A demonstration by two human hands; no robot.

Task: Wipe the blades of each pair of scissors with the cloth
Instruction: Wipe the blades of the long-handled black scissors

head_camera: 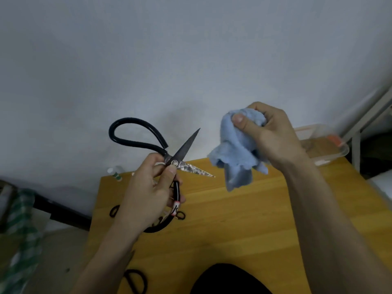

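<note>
Left hand [148, 194] is up above the wooden bench [233, 219], fingers curled round the lower handle of a pair of black-handled scissors [175, 162], thumb pressed right by the pivot screw. The blades are spread wide — one dark blade points up and to the right, the other, mottled and shiny, angles down to the right over the bench's far edge. The big upper handle loop stands clear of the hand, against the pale wall [148, 60].

Right hand [269, 134] is raised just to the right, fingers and thumb bunched tight on a light blue cloth [237, 153] — its loose end hangs below the fist. Cloth and blades are near but not touching.

More black handle loops [135, 281] lie on the bench near the left forearm. A clear plastic container [326, 145] sits at the bench's far right corner.
</note>
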